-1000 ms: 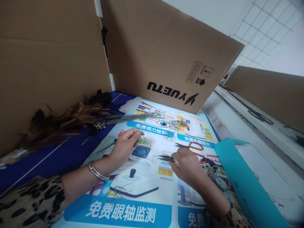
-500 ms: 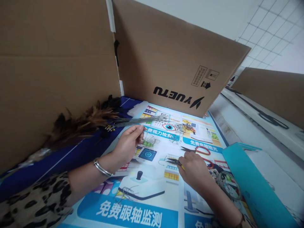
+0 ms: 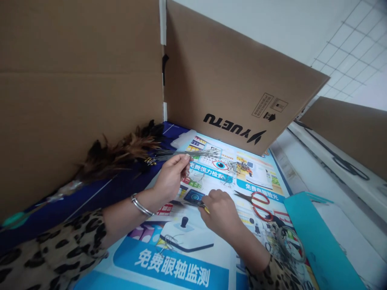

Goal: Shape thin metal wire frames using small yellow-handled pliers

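My left hand point(image 3: 173, 173) is closed in a pinch, thumb pressed on the fingers; whatever is between the fingertips is too small to make out. A bundle of thin metal wires point(image 3: 196, 153) lies just beyond it. My right hand point(image 3: 222, 213) grips yellow-handled pliers point(image 3: 206, 209), their dark jaws pointing left beneath my left hand. Right of that hand, red-handled scissors point(image 3: 260, 205) rest on the printed sheet. Small bent wire pieces point(image 3: 171, 241) are on the sheet in front, and a heap of them point(image 3: 232, 167) sits farther back.
Cardboard panels point(image 3: 229, 80) stand at the back and left. Brown feathers point(image 3: 121, 151) lie along the left panel. A wire coil point(image 3: 292, 243) is at the right beside a teal box point(image 3: 320, 237). The printed sheet point(image 3: 217, 257) covers the table.
My right hand has moved left with the pliers, away from the scissors and closer to my left hand. The left hand keeps its pinch. The view has shifted slightly left.
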Motion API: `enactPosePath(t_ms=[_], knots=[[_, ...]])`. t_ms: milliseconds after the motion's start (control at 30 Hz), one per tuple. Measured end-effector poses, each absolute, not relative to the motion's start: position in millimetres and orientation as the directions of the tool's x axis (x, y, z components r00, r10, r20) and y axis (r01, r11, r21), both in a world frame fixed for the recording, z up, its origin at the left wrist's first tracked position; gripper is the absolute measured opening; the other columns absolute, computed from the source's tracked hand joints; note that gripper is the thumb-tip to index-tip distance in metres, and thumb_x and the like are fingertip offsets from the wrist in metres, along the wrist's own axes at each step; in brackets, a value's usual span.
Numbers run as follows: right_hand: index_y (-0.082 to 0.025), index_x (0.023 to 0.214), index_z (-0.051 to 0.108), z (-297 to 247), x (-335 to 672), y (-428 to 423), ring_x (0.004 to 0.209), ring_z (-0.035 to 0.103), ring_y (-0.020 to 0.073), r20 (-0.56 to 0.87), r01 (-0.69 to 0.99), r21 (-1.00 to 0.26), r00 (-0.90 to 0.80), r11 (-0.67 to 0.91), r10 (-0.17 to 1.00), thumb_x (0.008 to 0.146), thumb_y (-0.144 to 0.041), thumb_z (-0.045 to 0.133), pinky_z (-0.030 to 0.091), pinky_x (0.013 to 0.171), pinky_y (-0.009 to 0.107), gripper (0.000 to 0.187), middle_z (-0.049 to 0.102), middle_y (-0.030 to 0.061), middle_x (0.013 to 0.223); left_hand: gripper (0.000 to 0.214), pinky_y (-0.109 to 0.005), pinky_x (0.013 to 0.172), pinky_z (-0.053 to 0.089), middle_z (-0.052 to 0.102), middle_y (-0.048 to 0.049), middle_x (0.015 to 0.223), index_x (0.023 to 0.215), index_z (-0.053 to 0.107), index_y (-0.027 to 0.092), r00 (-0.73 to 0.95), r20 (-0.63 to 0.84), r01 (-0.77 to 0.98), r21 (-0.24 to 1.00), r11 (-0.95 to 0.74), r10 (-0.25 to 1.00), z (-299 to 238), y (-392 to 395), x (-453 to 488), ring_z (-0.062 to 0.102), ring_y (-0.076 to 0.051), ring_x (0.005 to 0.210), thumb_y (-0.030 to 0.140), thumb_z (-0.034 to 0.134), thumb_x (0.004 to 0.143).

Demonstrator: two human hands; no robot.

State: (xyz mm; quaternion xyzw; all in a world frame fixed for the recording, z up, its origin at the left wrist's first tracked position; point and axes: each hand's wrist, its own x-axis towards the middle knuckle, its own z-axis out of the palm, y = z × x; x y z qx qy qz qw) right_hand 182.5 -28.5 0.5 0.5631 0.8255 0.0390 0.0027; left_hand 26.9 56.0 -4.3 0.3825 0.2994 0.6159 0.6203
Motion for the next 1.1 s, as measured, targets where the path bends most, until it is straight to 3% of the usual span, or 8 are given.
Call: enactPosePath(t_ms=[533, 1100], knots=[[-0.02, 0.084, 0.06, -7.1, 163.4, -23.3, 0.081, 0.052, 0.019, -0.052, 0.918, 0.122, -0.374, 0.377, 0.926, 0.082, -0.032, 0.048, 0.038, 0.067, 0.029, 0.017, 0.059, 0.0055, 0.085, 0.019, -0.019, 0.042, 0.032, 0.049, 0.0031, 0.057, 0.074, 0.058, 0.016, 0.04, 0.07, -0.524, 0.851, -0.039, 0.997, -7.3, 56.5, 28.2, 0.042, -0.007, 0.047, 0.035, 0.059, 0.076], [-0.018, 0.079, 0.06, 10.8, 210.4, -40.6, 0.081, 0.05, 0.0193, -0.035, 0.93, 0.237, -0.28, 0.28, 0.959, 0.082, -0.027, 0.05, 0.031, 0.068, 0.03, 0.013, 0.057, 0.0061, 0.08, 0.02, -0.018, 0.042, 0.034, 0.048, 0.0028, 0.059, 0.078, 0.058, 0.016, 0.075, 0.06, -0.532, 0.846, -0.011, 0.995, -13.1, 57.0, 28.0, 0.044, -0.007, 0.048, 0.036, 0.058, 0.078]])
